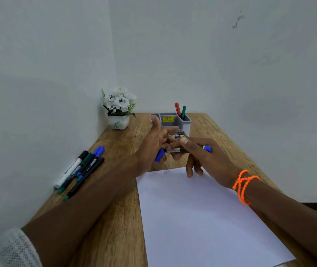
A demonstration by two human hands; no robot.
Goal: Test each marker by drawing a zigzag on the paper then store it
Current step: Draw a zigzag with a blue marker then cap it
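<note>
Both hands meet above the far edge of the white paper (202, 218). My right hand (209, 158), with orange cords round the wrist, grips the dark barrel of a blue marker (175, 150) that lies level; its blue tail end pokes out to the right. My left hand (151, 143) has its lower fingers closed on the marker's blue cap (159, 156), thumb and forefinger spread upward. Whether the cap is seated on the barrel I cannot tell. Faint zigzag marks (165, 172) run along the paper's far edge.
Several markers (80, 168) lie in a bunch at the left of the wooden table (115, 228), against the wall. A grey organizer (186, 122) at the back holds a red marker (177, 107) and a green marker (183, 110). A white flower pot (119, 122) stands in the corner.
</note>
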